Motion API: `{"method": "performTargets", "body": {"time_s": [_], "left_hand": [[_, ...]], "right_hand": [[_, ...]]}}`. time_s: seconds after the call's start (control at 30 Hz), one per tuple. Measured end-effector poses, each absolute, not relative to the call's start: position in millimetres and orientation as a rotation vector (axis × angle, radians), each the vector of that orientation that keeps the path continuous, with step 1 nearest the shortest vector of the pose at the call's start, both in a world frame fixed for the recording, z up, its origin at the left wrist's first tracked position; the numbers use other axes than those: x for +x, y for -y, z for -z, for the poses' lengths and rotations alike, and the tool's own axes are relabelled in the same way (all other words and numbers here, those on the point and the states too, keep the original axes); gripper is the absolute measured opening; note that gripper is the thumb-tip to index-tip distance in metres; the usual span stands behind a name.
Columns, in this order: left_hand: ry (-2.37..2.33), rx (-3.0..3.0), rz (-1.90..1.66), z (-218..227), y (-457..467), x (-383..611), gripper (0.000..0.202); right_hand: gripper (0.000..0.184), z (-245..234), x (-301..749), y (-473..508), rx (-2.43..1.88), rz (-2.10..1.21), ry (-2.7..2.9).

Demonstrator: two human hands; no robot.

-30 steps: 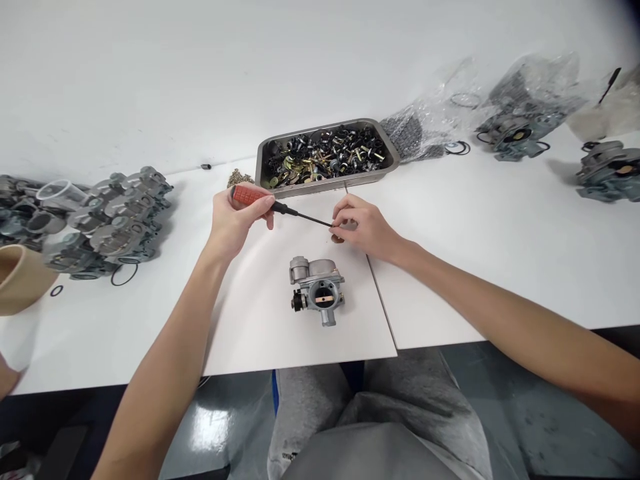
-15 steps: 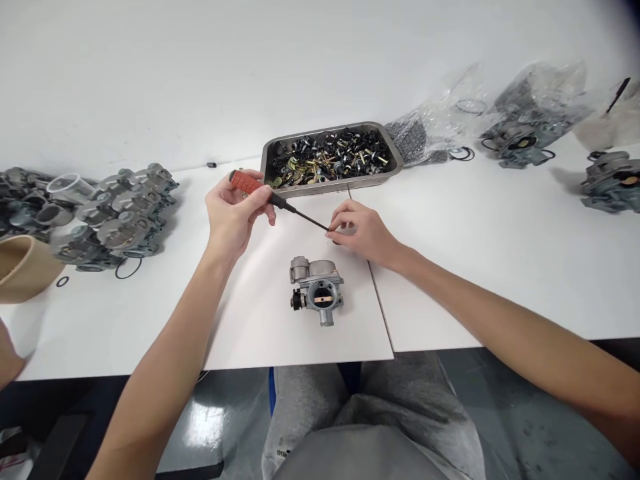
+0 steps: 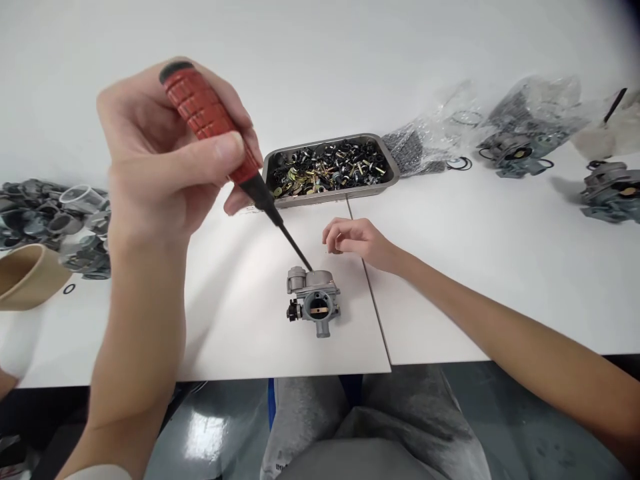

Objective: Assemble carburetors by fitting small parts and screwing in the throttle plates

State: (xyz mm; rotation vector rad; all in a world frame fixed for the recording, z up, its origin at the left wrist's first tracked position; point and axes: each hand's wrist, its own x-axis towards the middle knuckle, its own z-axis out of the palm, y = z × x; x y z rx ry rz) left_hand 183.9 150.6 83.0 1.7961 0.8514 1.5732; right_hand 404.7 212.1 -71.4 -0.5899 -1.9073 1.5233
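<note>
My left hand (image 3: 170,153) is raised close to the camera, wrapped round the red handle of a screwdriver (image 3: 207,117). The black shaft points down and right, its tip overlapping the top of a grey metal carburetor (image 3: 317,303); I cannot tell whether they touch. The carburetor rests on the white table with its round bore and brass-coloured throttle plate facing me, a black fitting on its left side. Just behind it and to the right, my right hand (image 3: 355,238) hovers low with curled fingers; whatever small thing they hold, if any, is hidden.
Behind my hands stands a metal tray (image 3: 330,195) full of small black and brass-coloured parts. Several carburetors (image 3: 85,253) and a tan round container (image 3: 33,277) are at the left. More carburetors (image 3: 513,153) and clear plastic bags (image 3: 445,127) lie right. A seam (image 3: 370,287) crosses the table.
My left hand has lifted the screwdriver up and toward the camera, and its tip has left my right fingers for the carburetor. My right hand's pinch has changed to a looser curl.
</note>
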Motion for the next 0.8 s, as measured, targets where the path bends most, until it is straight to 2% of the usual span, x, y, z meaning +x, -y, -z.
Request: {"method": "performTargets", "body": {"time_s": [0.17,0.4,0.63,0.8], "left_hand": [[-0.88,1.856,-1.352,-88.1,-134.4,204.5,0.025],[-0.83,1.876,-1.294,-71.0,-137.9,198.9,0.026],[-0.866,1.834,-1.278,-69.0,-137.1,204.8,0.045],[-0.87,1.842,-1.255,-63.8,-135.1,201.6,0.027]], "right_hand": [[0.017,64.8,405.5,-206.2,-0.469,-1.553,1.89],[0.021,66.7,401.1,-199.1,-0.442,-1.541,1.96],[0.018,72.6,400.8,-202.6,-0.439,-1.551,1.948],[0.017,73.2,400.5,-204.1,-0.44,-1.536,1.928]]}}
